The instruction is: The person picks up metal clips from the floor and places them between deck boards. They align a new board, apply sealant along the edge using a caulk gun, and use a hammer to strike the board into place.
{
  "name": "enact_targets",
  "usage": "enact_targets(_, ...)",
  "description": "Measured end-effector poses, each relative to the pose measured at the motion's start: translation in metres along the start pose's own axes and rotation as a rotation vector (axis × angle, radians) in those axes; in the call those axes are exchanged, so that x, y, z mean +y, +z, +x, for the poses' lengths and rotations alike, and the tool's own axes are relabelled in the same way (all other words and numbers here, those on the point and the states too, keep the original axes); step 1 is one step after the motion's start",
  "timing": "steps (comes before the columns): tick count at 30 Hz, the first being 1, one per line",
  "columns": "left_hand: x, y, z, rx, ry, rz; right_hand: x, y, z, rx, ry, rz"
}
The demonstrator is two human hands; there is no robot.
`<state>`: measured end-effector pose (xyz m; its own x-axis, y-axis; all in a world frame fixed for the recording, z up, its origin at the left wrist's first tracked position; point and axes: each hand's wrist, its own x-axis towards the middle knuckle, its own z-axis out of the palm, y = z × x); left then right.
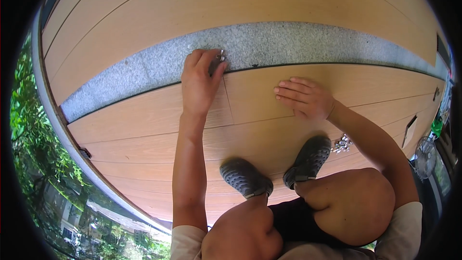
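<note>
My left hand [200,83] pinches a small shiny metal piece [220,57], perhaps a clip, between thumb and fingers. It is over the grey speckled strip [269,43], close to the dark edge of the wood-look planks. Just below it, a short seam runs between two plank ends. My right hand [306,97] lies flat on the plank [260,86] to the right of that seam, fingers stretched out and holding nothing. My left fingers partly hide the metal piece.
A pile of small shiny metal pieces [342,143] lies beside my right dark clog [308,160]; the left clog [246,177] stands on the planks too. More planks [231,0] lie beyond the grey strip. A fan [425,157] stands at far right. Greenery shows past the left edge.
</note>
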<state>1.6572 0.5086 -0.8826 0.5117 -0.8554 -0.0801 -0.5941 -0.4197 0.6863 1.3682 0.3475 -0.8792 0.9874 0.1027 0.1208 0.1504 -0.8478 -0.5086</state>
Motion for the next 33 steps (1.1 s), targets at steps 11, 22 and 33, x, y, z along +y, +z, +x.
enact_targets(11, -0.0063, -0.0020, -0.0032, 0.049, 0.018, -0.061, -0.0013, 0.0005, -0.0007, -0.015, 0.008, -0.012)
enact_targets(22, -0.0028, -0.0032, 0.0022, 0.060, -0.034, -0.115, -0.0011, 0.0008, -0.0015, -0.014, 0.011, -0.009)
enact_targets(33, -0.0073, 0.0048, -0.0031, 0.079, -0.014, -0.127, -0.0027, 0.0025, -0.0015, 0.024, 0.024, 0.002)
